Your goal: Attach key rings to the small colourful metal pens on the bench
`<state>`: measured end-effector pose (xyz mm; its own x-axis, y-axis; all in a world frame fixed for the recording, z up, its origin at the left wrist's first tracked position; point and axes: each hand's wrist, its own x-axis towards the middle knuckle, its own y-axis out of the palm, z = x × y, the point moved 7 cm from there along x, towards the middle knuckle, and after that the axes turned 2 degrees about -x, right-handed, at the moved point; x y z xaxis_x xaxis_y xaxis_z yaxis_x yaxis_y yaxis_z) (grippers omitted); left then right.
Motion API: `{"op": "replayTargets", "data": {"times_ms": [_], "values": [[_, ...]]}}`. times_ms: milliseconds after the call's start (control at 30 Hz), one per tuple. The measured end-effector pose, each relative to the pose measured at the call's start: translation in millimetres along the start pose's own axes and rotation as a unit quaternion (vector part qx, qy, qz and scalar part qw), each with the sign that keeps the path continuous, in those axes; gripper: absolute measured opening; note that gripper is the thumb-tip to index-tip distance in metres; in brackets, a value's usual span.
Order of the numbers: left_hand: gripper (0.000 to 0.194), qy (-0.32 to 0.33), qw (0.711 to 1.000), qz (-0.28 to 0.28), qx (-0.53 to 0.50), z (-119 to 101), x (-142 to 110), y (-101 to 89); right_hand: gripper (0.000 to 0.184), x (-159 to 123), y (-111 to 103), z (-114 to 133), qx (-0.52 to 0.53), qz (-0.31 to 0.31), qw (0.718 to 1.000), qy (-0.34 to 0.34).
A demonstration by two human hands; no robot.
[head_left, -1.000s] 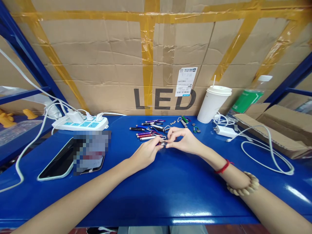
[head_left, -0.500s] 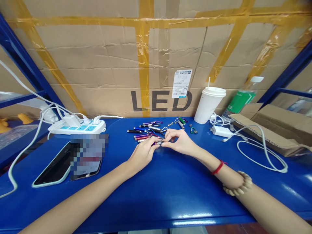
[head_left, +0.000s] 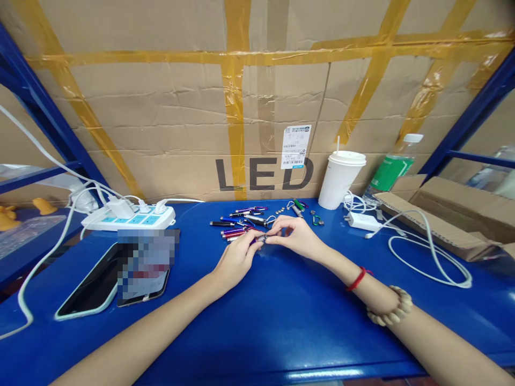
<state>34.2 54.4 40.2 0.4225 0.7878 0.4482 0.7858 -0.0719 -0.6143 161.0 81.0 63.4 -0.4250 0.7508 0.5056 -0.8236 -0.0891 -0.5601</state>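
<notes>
Near the middle of the blue table, my left hand (head_left: 235,260) is closed around a small purple tube with a silver end, which looks like a mini penlight (head_left: 261,239). My right hand (head_left: 300,237) pinches the silver end with thumb and fingertips. Most of the tube is hidden by my fingers. Just beyond my left hand lie several slim metal penlights, among them a black one (head_left: 219,223) and a purple one (head_left: 255,208). Behind my right hand are small round button cells (head_left: 281,209), a short silver tube (head_left: 297,212) and a green carabiner clip (head_left: 317,220).
At left are a white power strip (head_left: 134,220) and two phones, one in a pale case (head_left: 102,306). To the right stand a white cup (head_left: 340,182), a green-labelled bottle (head_left: 392,172), a charger (head_left: 362,221) with cable and an opened carton (head_left: 434,228). A large taped cardboard box (head_left: 181,123) stands behind.
The whole scene sits slightly lower in the view and has shifted a little. Both hands stay together on the penlight, and its silver end shows a bit more clearly.
</notes>
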Motion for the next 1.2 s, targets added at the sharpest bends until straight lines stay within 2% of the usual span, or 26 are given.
{"op": "replayTargets", "data": {"times_ms": [133,233,333,400,500,633,833,1033,1200], "values": [[0.017,-0.006,1.000,0.001,-0.002,0,0,-0.1,0.029,1,2,-2,-0.015,0.005,1.000,0.023],[0.019,-0.018,1.000,-0.003,0.004,0,0,-0.8,0.036,4,-5,-15,-0.033,-0.003,0.999,0.033],[0.021,-0.042,0.999,-0.011,0.011,3,-1,-1.4,0.031,4,-35,-47,-0.133,-0.074,0.984,0.087],[0.022,-0.050,0.999,-0.014,0.017,4,-2,-1.6,0.029,0,-61,-69,-0.244,-0.130,0.951,0.140],[0.022,-0.051,0.998,-0.012,0.024,5,-2,-0.8,0.033,-7,-82,-93,-0.307,-0.146,0.924,0.177],[0.024,-0.048,0.999,-0.012,0.022,4,-2,-0.6,0.038,-11,-81,-107,-0.344,-0.087,0.916,0.187],[0.023,-0.036,0.999,-0.003,0.023,3,-2,-0.2,0.042,-10,-73,-114,-0.368,-0.020,0.911,0.183],[0.023,-0.031,0.999,-0.007,0.026,3,-2,-0.3,0.040,-7,-79,-104,-0.410,-0.024,0.896,0.166],[0.022,-0.029,0.999,-0.007,0.025,3,-3,0.0,0.025,-8,-80,-98,-0.454,-0.039,0.874,0.167]]}}
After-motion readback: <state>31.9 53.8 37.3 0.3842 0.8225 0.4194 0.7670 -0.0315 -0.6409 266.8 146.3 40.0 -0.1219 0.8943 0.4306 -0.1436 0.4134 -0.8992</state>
